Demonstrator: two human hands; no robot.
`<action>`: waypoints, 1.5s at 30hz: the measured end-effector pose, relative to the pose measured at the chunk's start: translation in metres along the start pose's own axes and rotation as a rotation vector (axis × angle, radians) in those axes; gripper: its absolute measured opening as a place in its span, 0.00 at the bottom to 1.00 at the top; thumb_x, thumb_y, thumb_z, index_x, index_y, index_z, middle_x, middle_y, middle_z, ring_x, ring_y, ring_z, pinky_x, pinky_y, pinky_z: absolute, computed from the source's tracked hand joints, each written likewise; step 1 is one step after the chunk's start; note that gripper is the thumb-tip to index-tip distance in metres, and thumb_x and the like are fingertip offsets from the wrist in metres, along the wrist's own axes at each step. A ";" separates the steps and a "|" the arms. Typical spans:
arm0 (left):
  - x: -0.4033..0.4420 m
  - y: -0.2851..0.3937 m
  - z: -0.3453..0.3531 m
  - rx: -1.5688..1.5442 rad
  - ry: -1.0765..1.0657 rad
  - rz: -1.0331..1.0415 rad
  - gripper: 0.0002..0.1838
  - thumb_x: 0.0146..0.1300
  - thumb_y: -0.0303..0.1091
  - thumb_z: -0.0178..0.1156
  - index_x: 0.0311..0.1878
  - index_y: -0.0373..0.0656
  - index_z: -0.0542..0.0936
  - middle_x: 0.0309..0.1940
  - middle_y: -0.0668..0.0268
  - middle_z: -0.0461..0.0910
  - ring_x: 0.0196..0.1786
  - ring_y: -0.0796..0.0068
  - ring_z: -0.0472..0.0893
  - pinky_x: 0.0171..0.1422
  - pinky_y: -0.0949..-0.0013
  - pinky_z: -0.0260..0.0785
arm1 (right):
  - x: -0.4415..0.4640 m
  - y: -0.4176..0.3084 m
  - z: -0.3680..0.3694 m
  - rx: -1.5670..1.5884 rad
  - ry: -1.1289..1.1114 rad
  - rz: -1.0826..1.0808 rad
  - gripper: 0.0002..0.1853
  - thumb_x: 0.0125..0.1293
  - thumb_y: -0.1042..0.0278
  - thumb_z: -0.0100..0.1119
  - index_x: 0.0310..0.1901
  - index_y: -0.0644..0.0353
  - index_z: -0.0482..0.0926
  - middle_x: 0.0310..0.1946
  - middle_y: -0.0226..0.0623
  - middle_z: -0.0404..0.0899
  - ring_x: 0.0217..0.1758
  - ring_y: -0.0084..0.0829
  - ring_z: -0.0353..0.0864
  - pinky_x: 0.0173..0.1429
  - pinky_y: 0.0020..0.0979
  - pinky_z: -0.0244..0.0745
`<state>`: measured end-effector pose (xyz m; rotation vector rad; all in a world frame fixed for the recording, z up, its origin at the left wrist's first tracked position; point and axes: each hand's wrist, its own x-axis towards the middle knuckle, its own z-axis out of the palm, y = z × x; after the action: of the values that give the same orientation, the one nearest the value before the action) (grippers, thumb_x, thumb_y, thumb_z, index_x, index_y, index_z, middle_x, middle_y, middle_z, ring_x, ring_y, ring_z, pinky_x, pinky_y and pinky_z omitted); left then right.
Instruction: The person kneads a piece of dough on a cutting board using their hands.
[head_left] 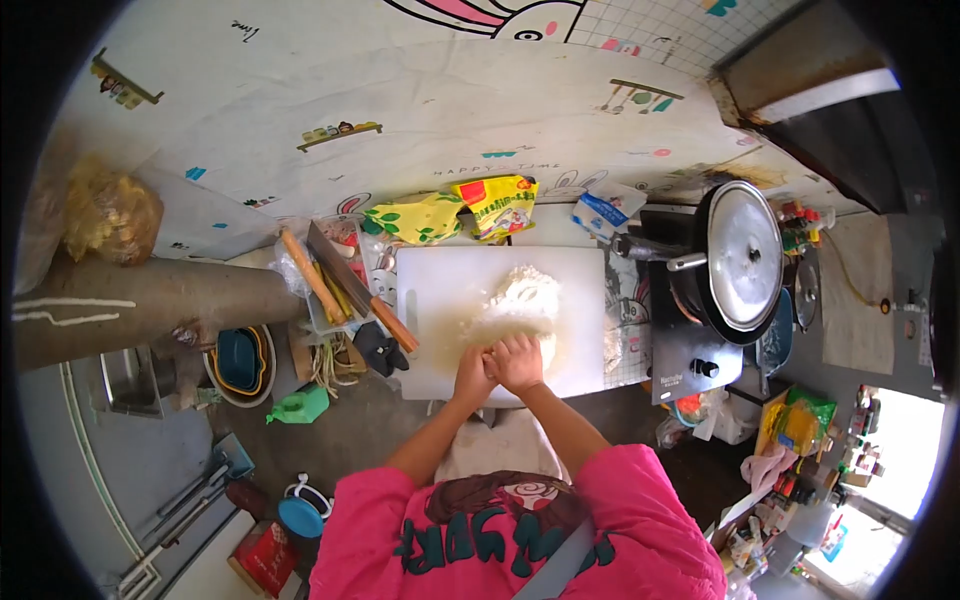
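Observation:
Both hands are close together over the front part of a white cutting board [450, 275]. My right hand [516, 362] lies against the near edge of a pale dough mass [520, 325], its fingers bent over it. Beside it on the left, my left hand [474, 374] has its fingers curled, touching the right hand; what lies under them is hidden. Loose white flour [528, 289] is heaped behind the dough, with more dusted around it on the board.
Left of the board are a cleaver [338, 256], a rolling pin [312, 275] and a dark cloth-like item [380, 350]. Yellow bags [500, 206] stand behind it. At right, a lidded pan [745, 258] sits on a black cooktop [680, 355].

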<state>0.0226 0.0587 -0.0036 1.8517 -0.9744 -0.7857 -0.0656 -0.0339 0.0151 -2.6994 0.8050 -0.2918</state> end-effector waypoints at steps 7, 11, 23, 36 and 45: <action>0.027 -0.015 -0.005 -0.019 -0.076 0.036 0.16 0.49 0.31 0.67 0.35 0.37 0.70 0.32 0.52 0.71 0.39 0.50 0.71 0.44 0.55 0.62 | 0.021 0.006 0.021 0.020 0.061 0.068 0.10 0.55 0.56 0.59 0.23 0.50 0.74 0.30 0.30 0.75 0.38 0.35 0.73 0.44 0.41 0.63; 0.039 -0.013 -0.014 -0.081 -0.176 -0.016 0.18 0.48 0.30 0.67 0.38 0.37 0.70 0.35 0.53 0.70 0.40 0.52 0.71 0.46 0.56 0.63 | 0.037 0.015 0.030 0.041 0.028 0.011 0.09 0.55 0.57 0.59 0.25 0.51 0.76 0.31 0.30 0.76 0.39 0.34 0.73 0.45 0.39 0.65; 0.021 -0.035 0.007 0.208 -0.194 0.012 0.26 0.54 0.28 0.63 0.55 0.33 0.65 0.48 0.46 0.66 0.51 0.45 0.68 0.54 0.52 0.64 | 0.045 0.042 0.073 -0.111 -0.187 0.069 0.15 0.62 0.56 0.55 0.45 0.57 0.77 0.41 0.34 0.77 0.44 0.33 0.75 0.48 0.38 0.70; 0.014 0.006 -0.001 0.151 0.022 0.018 0.18 0.55 0.26 0.60 0.50 0.35 0.72 0.46 0.48 0.71 0.51 0.46 0.71 0.55 0.51 0.63 | 0.028 0.065 0.076 0.511 -0.209 0.102 0.17 0.61 0.60 0.59 0.49 0.60 0.76 0.46 0.36 0.77 0.47 0.30 0.75 0.48 0.33 0.72; -0.003 0.033 -0.007 -0.299 -0.073 -0.058 0.12 0.50 0.25 0.63 0.38 0.38 0.75 0.28 0.54 0.76 0.32 0.55 0.77 0.32 0.59 0.68 | -0.004 0.012 0.002 0.172 -0.058 0.126 0.12 0.59 0.64 0.59 0.45 0.54 0.79 0.43 0.37 0.78 0.48 0.36 0.75 0.46 0.35 0.71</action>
<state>0.0169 0.0537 0.0295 1.6065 -0.8021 -0.9839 -0.0740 -0.0406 0.0084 -2.4744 0.8856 -0.2404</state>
